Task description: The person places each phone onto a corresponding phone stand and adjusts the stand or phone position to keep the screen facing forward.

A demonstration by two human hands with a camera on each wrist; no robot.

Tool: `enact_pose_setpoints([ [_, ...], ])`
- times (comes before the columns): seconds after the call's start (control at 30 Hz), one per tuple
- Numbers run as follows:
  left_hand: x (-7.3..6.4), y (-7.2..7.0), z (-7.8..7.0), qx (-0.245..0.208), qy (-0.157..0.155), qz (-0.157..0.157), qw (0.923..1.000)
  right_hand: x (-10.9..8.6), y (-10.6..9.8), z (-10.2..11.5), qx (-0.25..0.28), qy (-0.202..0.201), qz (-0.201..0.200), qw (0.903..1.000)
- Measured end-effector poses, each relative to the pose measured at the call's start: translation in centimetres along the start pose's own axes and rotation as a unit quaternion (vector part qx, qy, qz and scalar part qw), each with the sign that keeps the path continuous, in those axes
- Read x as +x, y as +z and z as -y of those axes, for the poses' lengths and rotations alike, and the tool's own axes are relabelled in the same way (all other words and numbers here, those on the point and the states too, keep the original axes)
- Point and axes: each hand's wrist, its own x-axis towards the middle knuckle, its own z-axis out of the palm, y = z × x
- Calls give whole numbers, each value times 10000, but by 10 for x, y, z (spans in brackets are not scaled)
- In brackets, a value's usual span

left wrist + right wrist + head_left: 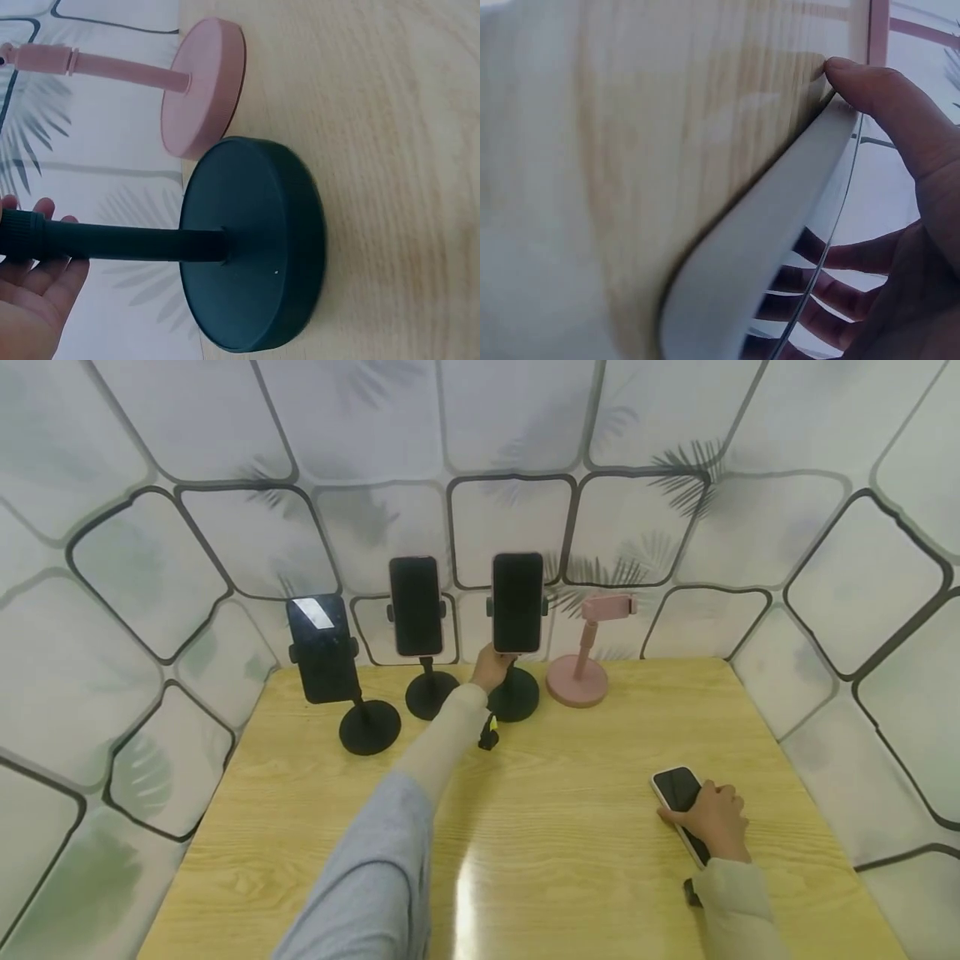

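At the back of the table my left hand [491,668] grips the post of a dark green phone stand [135,241], just under the phone [517,602] it carries. The left wrist view shows the fingers curled round the upper post, with the round base [247,247] standing on the table. At the front right, my right hand [714,817] holds a white-edged smartphone [679,788] by its sides. Its thumb [889,94] lies at one edge and the fingers reach the opposite edge. The phone lies screen up on the wooden table.
Two black stands with phones [416,606] [324,647] stand to the left of the green one. Close on its right is a pink stand [577,680] with its holder tilted flat. A patterned wall [375,527] borders the table [570,827] behind and at both sides.
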Motion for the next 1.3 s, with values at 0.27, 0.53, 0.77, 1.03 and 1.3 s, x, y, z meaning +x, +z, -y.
enact_pose_setpoints([
  [0.27,-63,-28,-47,47,364,276,9989,-4,1,-5,73,-84,46,9999],
  [0.53,-132,-42,-112,554,575,57,9968,-2,1,-10,4,-57,-131,9999],
  [0.77,-138,-42,-113,563,679,-34,9961,-1,-1,-8,33,-48,-106,9999],
  [1.03,-117,-45,-106,430,460,-165,9979,-1,0,-5,13,-78,-110,9999],
  [1.3,-51,-31,-62,-316,182,-207,9991,-2,2,-6,-23,-17,-215,9998],
])
